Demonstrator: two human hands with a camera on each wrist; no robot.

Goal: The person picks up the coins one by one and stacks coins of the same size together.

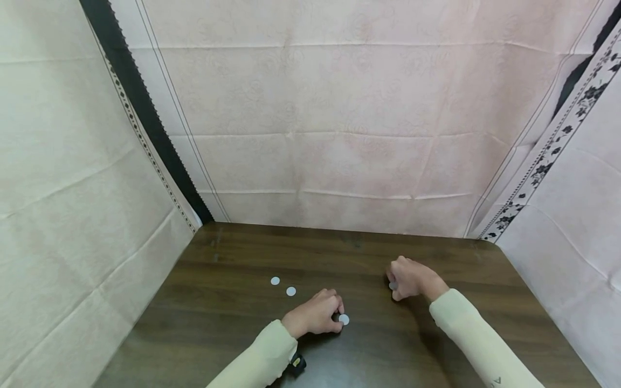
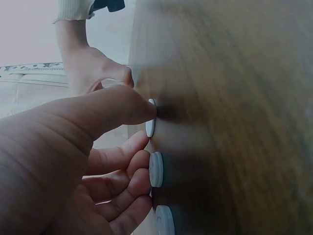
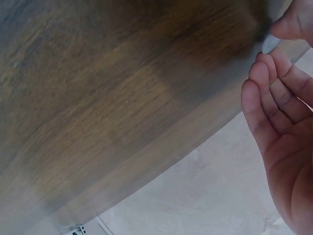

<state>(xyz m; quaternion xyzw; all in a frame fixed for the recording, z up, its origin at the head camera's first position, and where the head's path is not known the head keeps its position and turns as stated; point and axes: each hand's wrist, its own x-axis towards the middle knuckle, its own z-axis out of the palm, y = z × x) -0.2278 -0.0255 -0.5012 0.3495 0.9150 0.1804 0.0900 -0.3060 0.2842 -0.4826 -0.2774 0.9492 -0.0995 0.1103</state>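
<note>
My left hand [image 1: 317, 313] pinches a round white disc [image 1: 344, 319] at the table surface, thumb on one side and forefinger on the other. The left wrist view shows that disc [image 2: 150, 118] edge-on, with the thumb against it. My right hand [image 1: 411, 278], further right and farther back, holds another white disc [image 1: 393, 285] by thumb and fingertips. The right wrist view shows this disc [image 3: 270, 43] partly covered by the thumb. Left of my left hand lie two more white discs, a nearer one [image 1: 291, 291] and a farther one [image 1: 275, 281].
Both hands work over a dark brown wooden table [image 1: 233, 323]. Pale cloth [image 1: 339, 118] hangs behind its far edge, with more cloth [image 1: 73, 188] along the left and right sides. A black device [image 1: 297, 364] is worn at the left wrist.
</note>
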